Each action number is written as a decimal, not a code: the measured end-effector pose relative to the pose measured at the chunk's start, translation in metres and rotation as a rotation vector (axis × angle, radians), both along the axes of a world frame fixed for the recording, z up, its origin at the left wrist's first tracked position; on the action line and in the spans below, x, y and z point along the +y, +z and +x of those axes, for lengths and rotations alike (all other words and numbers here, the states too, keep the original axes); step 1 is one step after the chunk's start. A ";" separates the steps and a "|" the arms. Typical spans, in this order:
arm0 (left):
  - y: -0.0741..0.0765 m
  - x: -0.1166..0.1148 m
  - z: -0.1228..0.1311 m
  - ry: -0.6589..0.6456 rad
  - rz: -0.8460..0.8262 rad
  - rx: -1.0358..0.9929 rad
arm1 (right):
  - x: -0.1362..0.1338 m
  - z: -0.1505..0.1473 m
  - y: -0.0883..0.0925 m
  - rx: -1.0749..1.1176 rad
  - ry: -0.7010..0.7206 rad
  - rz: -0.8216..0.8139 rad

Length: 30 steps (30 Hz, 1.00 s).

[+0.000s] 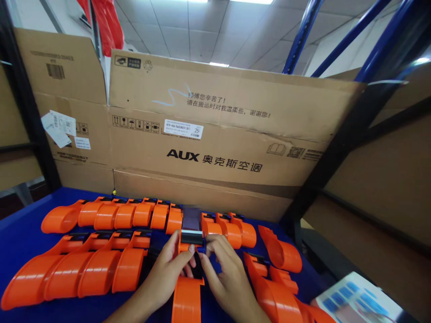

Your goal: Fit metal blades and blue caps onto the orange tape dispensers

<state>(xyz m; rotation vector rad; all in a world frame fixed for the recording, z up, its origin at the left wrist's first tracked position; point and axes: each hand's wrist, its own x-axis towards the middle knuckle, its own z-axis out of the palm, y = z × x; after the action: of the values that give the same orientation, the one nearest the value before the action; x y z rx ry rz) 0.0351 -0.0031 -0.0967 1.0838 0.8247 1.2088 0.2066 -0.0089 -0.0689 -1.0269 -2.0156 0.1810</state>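
Observation:
An orange tape dispenser [187, 298] with a toothed metal cutting edge and a black roller is in front of me, its cutting end pointing away. My left hand [168, 264] grips it from the left, the thumb lying across the part below the roller. On the other side, my right hand [226, 273] has its fingers bent against the small blue piece [201, 247] at the dispenser's right edge. Both hands touch the dispenser. The exact contact of the right fingertips is partly hidden. Just beyond the cutting edge is a dark, partly blurred patch.
Rows of similar orange dispensers [99, 271] stand on the blue table [20, 220] at left, behind and at right. A large cardboard sheet [215, 134] closes off the back. Blue and black rack posts [323, 148] rise at right, near a white-and-blue box [357, 298].

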 end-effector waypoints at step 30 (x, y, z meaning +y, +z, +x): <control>0.002 0.004 0.000 -0.067 -0.003 -0.138 | -0.004 0.003 0.000 0.244 0.051 -0.140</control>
<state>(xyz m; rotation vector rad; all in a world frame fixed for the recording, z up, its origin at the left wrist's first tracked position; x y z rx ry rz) 0.0354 0.0006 -0.0947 1.0059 0.6786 1.2114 0.2097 -0.0129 -0.0690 -0.9885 -1.8278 0.4584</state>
